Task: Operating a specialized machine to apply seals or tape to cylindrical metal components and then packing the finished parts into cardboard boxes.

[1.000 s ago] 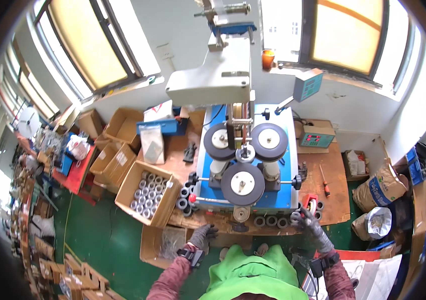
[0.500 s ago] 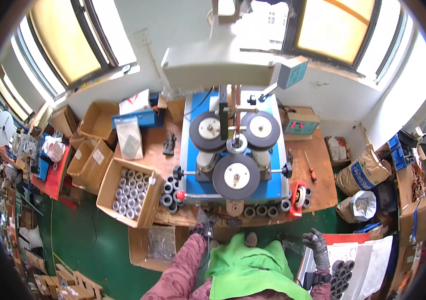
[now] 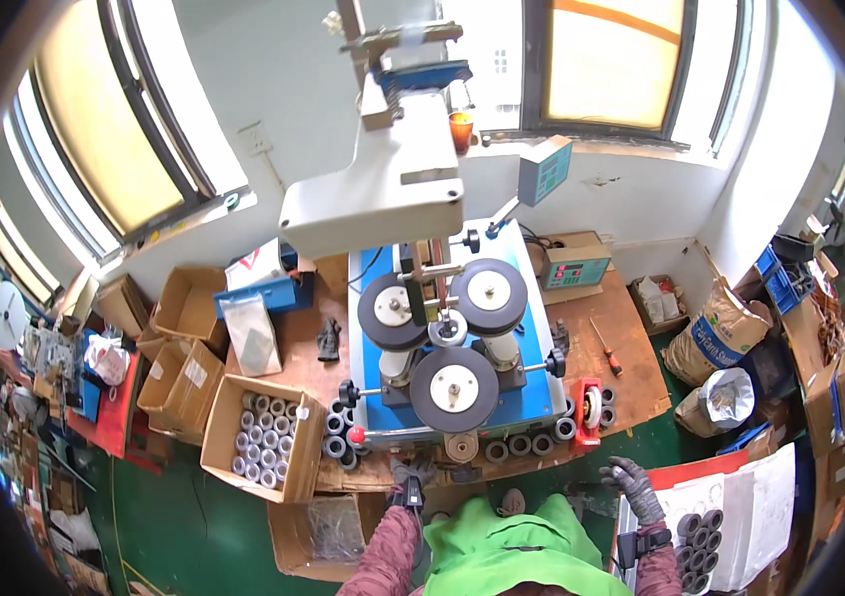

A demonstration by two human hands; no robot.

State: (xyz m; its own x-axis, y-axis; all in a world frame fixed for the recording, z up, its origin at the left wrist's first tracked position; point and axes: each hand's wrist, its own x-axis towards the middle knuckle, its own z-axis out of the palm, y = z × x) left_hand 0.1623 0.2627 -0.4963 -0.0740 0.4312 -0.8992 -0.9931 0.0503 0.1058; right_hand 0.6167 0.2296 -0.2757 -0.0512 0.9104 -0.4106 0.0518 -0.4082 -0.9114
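Since a second ago, in the head view, the right hand point(image 3: 631, 482) has moved away from the rings at the table's front edge and out to the right, while the left hand point(image 3: 411, 469) has come in to the table edge, nearer the machine point(image 3: 536, 343).

Two grey-gloved hands show. The right one's fingers are parted and loosely bent, with nothing seen between them; it is near the corner of one white sheet point(image 3: 760, 507) bearing about ten dark rings point(image 3: 689, 523). The left one's fingers are too blurred to tell how far they are spread or whether they hold anything.

The machine carries three black wheels point(image 3: 427, 382). One carton point(image 3: 303, 457) to its left holds roughly twenty grey rings point(image 3: 269, 437). Between carton and machine sits a cluster of loose rings point(image 3: 333, 447), overlapping too much to count. Four dark rings point(image 3: 542, 443) stand in a row along the front edge, left of one red tool point(image 3: 581, 427); at least two more lie right of it. Also on the table are one screwdriver point(image 3: 608, 353) and one control box point(image 3: 578, 273).
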